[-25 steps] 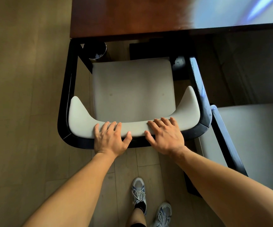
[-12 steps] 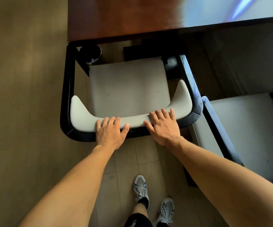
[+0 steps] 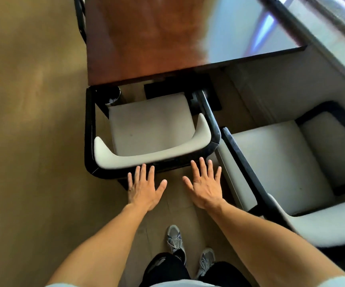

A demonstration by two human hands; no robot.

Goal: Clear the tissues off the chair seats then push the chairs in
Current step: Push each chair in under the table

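1. Your left hand [image 3: 145, 188] is flat and spread, palm down, gripping nothing. Its fingertips [image 3: 143, 167] reach the dark rear frame of the near chair [image 3: 146, 129]; whether they actually touch it cannot be told from this angle.
2. Your right hand [image 3: 203, 183] is likewise splayed and empty — fingers extended toward the same rear frame, tips just short of it or barely at its edge.
3. Near chair: pale seat cushion bare, no tissue visible on it. Its front part sits under the edge of the wooden table [image 3: 146, 38]; the curved pale backrest and black frame stand out toward you.
4. Second chair [image 3: 275, 162] stands to the right of the first, its dark armrest just beside the near chair's right corner. It is turned at an angle and lies outside the table edge. Its seat also shows no tissue.
5. A small dark bin [image 3: 112, 95] stands on the floor under the table's near-left corner, beside the near chair's left arm; something pale lies inside it — too small to identify.
6. Table top is reddish-brown, with a bright bluish reflection across its right half.
7. Your two grey sneakers [image 3: 175, 241] stand on the tiled floor [image 3: 22, 121] behind the near chair, between your forearms.
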